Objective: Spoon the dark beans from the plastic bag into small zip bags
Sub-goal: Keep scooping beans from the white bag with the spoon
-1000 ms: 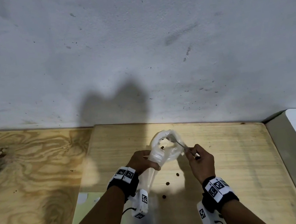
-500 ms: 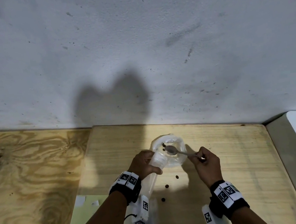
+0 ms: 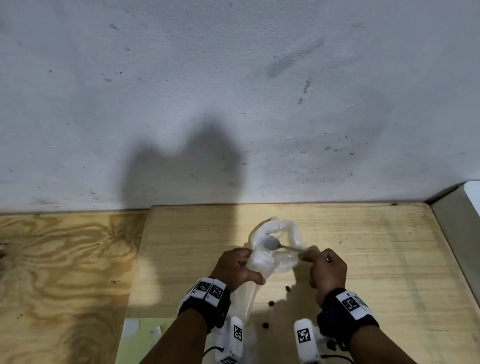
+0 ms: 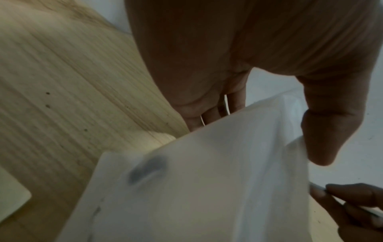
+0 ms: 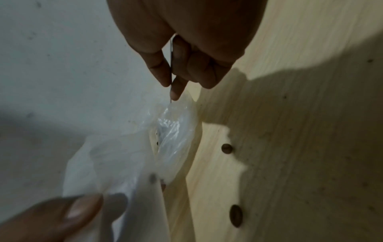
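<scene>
Head view shows a clear bag [image 3: 282,254] held up over the worktop [image 3: 374,256], its mouth pulled into a round opening that faces the camera. The left hand [image 3: 236,268] grips the bag just below that mouth, fingers behind the plastic and thumb across the front. The right hand [image 3: 328,270], just beside the bag's mouth, pinches the handle of a spoon [image 3: 284,245] between thumb and forefinger, the other fingers curled in. The spoon's bowl lies inside the mouth of the bag; whether it carries any beans cannot be made out.

Left wrist view shows one dark smudge [image 4: 148,168] through the plastic, blurred, likely a bean inside the bag. Right wrist view shows another dark spot [image 5: 153,178] behind the film and small specks deeper in the folds. How much the bag holds in all cannot be told, since its lower part hangs behind the left wrist and its camera.

Loose beans [image 3: 271,303] lie on the worktop below the bag, between the two wrists, well apart from one another. Right wrist view shows two of them [image 5: 235,216] sharply, brown and oval.

A pale green sheet [image 3: 136,335] lies at the worktop's near edge, left of the bag, partly covered by the left forearm. Small pale scraps rest on it, too small to name.
</scene>
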`<state>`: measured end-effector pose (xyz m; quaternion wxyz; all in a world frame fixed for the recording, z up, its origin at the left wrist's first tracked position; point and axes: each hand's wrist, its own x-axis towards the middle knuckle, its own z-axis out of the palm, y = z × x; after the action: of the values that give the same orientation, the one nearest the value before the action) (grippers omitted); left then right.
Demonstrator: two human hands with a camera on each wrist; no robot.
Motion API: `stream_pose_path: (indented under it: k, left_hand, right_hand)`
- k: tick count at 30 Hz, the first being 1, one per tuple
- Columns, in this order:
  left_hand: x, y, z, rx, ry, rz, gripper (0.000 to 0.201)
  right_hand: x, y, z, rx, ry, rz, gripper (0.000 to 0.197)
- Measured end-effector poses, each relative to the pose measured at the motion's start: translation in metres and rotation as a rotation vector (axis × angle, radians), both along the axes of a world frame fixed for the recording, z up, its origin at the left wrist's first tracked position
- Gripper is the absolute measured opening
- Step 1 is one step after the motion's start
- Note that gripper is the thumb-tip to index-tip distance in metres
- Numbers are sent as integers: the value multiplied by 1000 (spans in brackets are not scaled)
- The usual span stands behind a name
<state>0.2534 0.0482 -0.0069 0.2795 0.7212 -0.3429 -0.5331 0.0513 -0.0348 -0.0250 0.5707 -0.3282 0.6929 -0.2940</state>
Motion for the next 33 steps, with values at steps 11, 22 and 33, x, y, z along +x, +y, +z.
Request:
stream_pose_path:
  k: [11, 22, 33]
  left_hand:
    - [9, 2, 6, 43, 59, -38, 64]
    - [1, 6, 2, 30, 17, 134, 86]
    - [-8, 8, -1, 42, -57, 107, 100]
  right_hand:
    - [-3, -8, -3, -82, -131, 82, 47]
    - [-43, -10, 25, -114, -170, 51, 43]
    - [-32, -16, 72, -420, -102, 438, 41]
